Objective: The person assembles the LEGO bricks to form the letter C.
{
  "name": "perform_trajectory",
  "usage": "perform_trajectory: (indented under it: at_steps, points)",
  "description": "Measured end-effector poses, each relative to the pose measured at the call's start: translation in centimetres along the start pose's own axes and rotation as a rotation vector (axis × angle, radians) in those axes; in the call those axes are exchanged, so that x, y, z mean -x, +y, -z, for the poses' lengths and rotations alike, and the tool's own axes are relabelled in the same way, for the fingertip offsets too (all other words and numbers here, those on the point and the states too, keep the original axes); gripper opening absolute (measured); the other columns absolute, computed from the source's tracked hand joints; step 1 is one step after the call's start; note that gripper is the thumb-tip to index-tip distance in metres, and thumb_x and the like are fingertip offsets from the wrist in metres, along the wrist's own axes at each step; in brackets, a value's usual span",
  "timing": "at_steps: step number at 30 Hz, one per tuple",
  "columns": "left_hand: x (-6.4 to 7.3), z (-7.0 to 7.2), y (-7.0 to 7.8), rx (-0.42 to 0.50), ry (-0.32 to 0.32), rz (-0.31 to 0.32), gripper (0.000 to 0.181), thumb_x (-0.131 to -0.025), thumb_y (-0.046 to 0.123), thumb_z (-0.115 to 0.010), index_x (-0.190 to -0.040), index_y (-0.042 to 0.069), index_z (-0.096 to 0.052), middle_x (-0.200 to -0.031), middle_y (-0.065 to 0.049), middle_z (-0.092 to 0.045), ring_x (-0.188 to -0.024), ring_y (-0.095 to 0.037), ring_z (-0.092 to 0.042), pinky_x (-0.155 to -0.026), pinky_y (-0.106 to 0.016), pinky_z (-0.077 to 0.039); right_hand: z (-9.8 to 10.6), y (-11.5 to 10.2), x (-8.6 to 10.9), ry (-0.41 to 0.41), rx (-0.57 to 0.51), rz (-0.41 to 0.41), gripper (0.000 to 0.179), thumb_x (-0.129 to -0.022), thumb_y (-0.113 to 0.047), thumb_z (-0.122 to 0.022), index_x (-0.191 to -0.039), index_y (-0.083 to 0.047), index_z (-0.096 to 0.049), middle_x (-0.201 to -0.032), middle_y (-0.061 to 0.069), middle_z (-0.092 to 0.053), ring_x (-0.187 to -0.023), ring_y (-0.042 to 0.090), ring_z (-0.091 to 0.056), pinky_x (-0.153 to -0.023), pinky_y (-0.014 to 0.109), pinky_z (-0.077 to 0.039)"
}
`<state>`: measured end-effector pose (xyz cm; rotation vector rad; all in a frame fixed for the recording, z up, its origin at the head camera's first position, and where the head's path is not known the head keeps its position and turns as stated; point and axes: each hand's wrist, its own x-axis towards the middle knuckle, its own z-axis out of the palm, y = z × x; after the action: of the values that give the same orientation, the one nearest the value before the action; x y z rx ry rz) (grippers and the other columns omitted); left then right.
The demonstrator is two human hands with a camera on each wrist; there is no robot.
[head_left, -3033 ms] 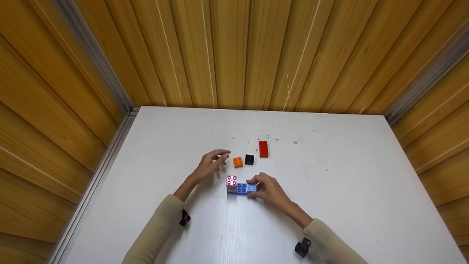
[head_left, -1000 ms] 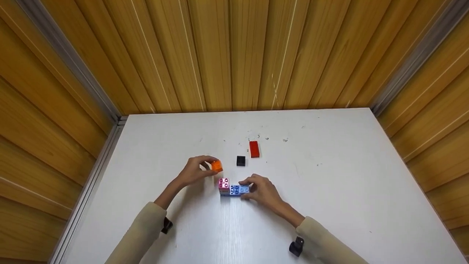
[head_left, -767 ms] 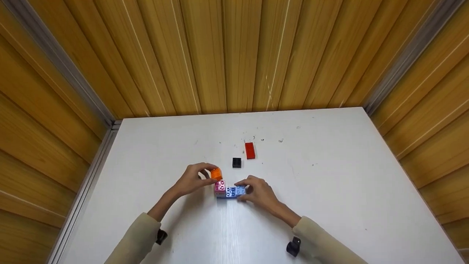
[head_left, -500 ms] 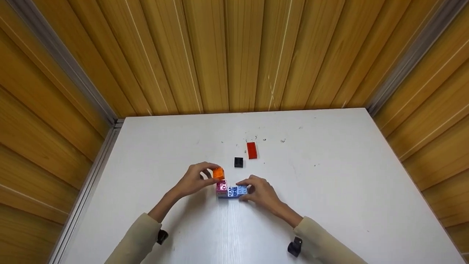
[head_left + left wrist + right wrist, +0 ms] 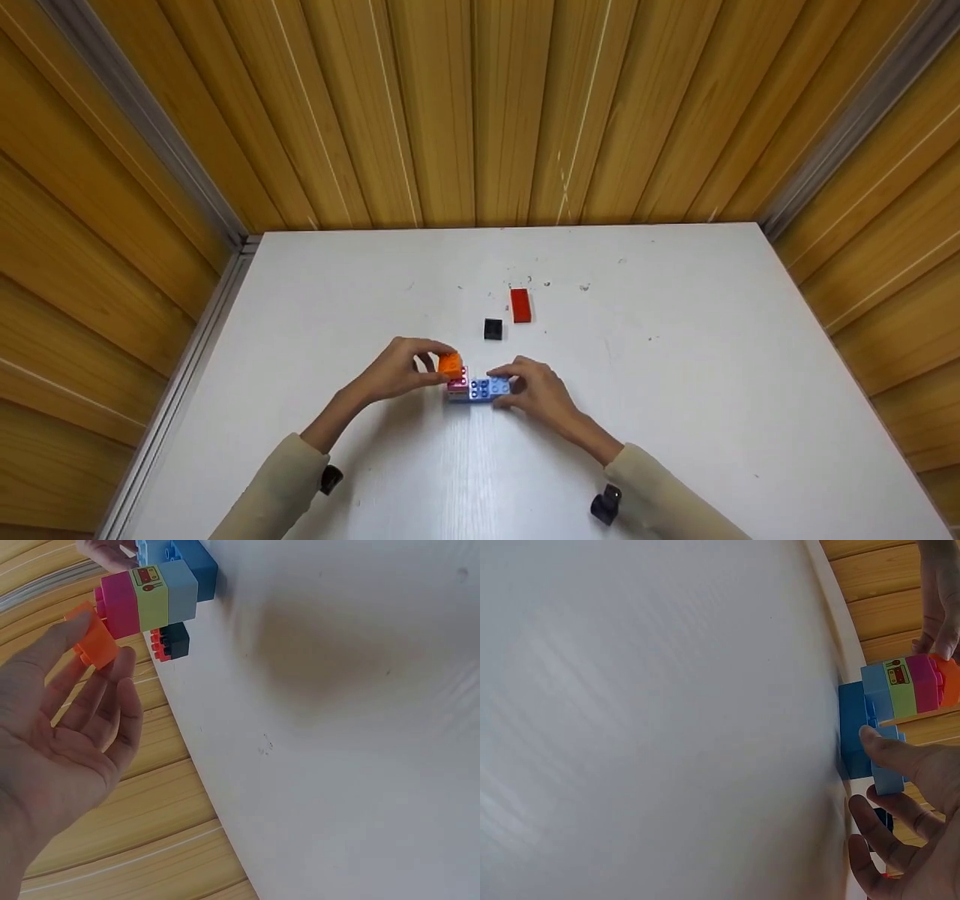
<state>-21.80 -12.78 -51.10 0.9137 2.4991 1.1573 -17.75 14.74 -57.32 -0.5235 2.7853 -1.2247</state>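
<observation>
My left hand (image 5: 401, 367) pinches an orange toy building brick (image 5: 450, 365) between thumb and fingers. In the left wrist view the orange brick (image 5: 97, 641) tilts against the studs of a pink brick (image 5: 120, 604). Below the pink one sit a lime-green brick (image 5: 151, 600) with a printed picture and a light blue brick (image 5: 181, 589), stacked on one end of a long blue brick (image 5: 851, 731). On the base's other end is another light blue brick (image 5: 887, 774). My right hand (image 5: 544, 390) grips that end with thumb and fingers.
A black brick (image 5: 493, 329) and a longer red brick (image 5: 520, 305) lie farther back on the white table (image 5: 637, 390). Wood-patterned panels (image 5: 510, 112) stand behind the table and along its sides.
My left hand has picked up the orange brick from beside the black one and brought it toward me, over the pink brick. The right hand keeps its grip on the blue base.
</observation>
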Motion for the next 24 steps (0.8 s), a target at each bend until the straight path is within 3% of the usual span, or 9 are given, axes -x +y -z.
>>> perform_trajectory:
  at_steps: [5, 24]
  points:
    - [0.02, -0.09, 0.09, -0.029, 0.012, -0.011, 0.034, -0.088, 0.012, -0.079, -0.121, 0.007, -0.074, -0.115, -0.009, -0.077, -0.087, -0.019, -0.069, -0.071, -0.02, -0.054, 0.03, 0.01, 0.03, 0.006, 0.002, 0.004, 0.042, -0.077, -0.016, -0.089, -0.118, -0.017, -0.077, -0.091, -0.003, -0.067, -0.084, 0.019, -0.067, -0.074, 0.021, -0.051]
    - [-0.03, -0.73, 0.34, 0.035, -0.012, 0.002, 0.039, -0.087, 0.012, -0.082, -0.124, 0.011, -0.073, -0.116, -0.007, -0.075, -0.09, -0.022, -0.069, -0.075, -0.024, -0.059, 0.08, 0.2, 0.16, -0.005, -0.014, -0.005, 0.042, -0.077, -0.017, -0.089, -0.118, -0.017, -0.077, -0.092, -0.002, -0.067, -0.084, 0.02, -0.066, -0.074, 0.021, -0.05]
